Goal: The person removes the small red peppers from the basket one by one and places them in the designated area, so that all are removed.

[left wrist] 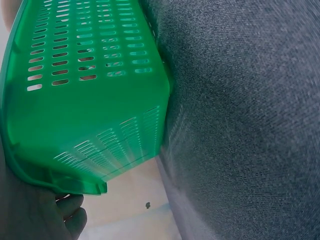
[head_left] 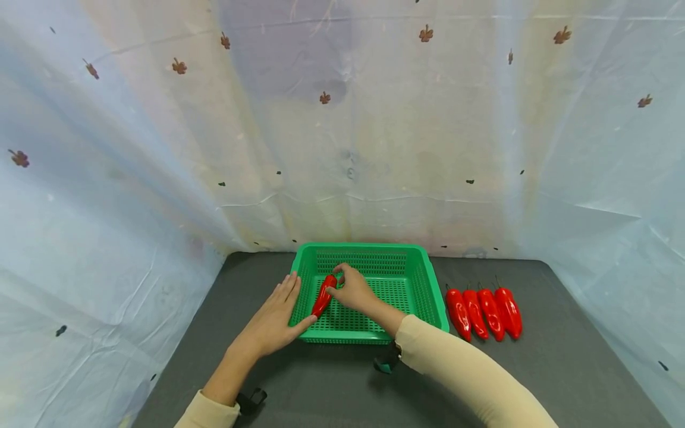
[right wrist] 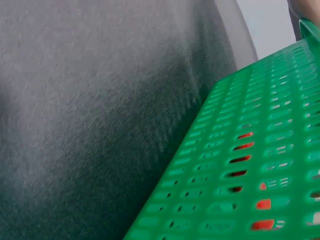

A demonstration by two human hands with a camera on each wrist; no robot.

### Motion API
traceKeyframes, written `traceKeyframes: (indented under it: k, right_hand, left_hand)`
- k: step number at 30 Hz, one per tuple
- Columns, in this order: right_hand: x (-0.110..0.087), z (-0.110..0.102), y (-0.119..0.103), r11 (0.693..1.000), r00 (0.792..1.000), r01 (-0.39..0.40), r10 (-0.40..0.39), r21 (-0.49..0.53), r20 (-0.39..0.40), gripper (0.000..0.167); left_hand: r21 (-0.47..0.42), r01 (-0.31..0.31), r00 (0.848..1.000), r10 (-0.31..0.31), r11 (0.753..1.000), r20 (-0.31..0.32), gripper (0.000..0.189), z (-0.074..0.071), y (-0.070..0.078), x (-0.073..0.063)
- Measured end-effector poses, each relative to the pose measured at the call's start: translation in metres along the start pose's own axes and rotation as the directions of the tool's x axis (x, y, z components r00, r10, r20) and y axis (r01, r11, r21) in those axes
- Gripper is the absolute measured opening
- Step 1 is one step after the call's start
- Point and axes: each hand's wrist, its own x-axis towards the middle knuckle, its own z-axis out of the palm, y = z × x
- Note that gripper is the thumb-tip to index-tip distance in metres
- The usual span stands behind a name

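A red pepper [head_left: 323,297] lies slantwise inside the left part of the green plastic basket [head_left: 369,335], its stem end toward the back. My right hand [head_left: 354,292] reaches over the front rim and pinches the pepper near its stem end, thumb and forefinger on either side. On the basket's left rim rests my left hand [head_left: 275,318], fingers straight and thumb spread over the front corner. In the left wrist view, fingers [left wrist: 72,212] of that hand show beside the basket rim. Red shows through the basket wall [right wrist: 235,150] in the right wrist view.
Several red peppers [head_left: 489,315] lie side by side to the right of the basket, stems pointing back. Dark grey cloth [head_left: 321,380] covers the table. A pale sheet [head_left: 374,148] with small leaf marks hangs behind and at both sides.
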Motion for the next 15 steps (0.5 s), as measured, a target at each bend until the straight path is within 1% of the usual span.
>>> traceKeyframes:
  k: [5, 9, 12, 15]
  right_hand:
    - [0.0, 0.0, -0.004, 0.999, 0.999, -0.04, 0.04, -0.001, 0.037, 0.054]
    - [-0.004, -0.003, -0.006, 0.999, 0.997, -0.049, 0.048, 0.008, 0.058, 0.056]
    - [-0.007, -0.01, -0.009, 0.999, 0.996, -0.039, 0.038, 0.017, 0.085, 0.054]
    - [-0.008, -0.02, -0.013, 1.0, 0.994, -0.021, 0.021, 0.002, 0.105, 0.052]
  left_hand:
    - [-0.011, 0.002, 1.0, -0.002, 1.0, 0.0, 0.103, 0.0, 0.0, 0.0]
    - [-0.009, 0.0, 1.0, 0.0, 1.0, 0.004, 0.103, 0.002, 0.001, 0.0]
    - [-0.005, 0.0, 1.0, 0.0, 1.0, 0.004, 0.104, 0.002, 0.001, 0.0]
    - [-0.004, 0.0, 1.0, 0.0, 1.0, -0.007, 0.103, 0.002, 0.001, 0.0]
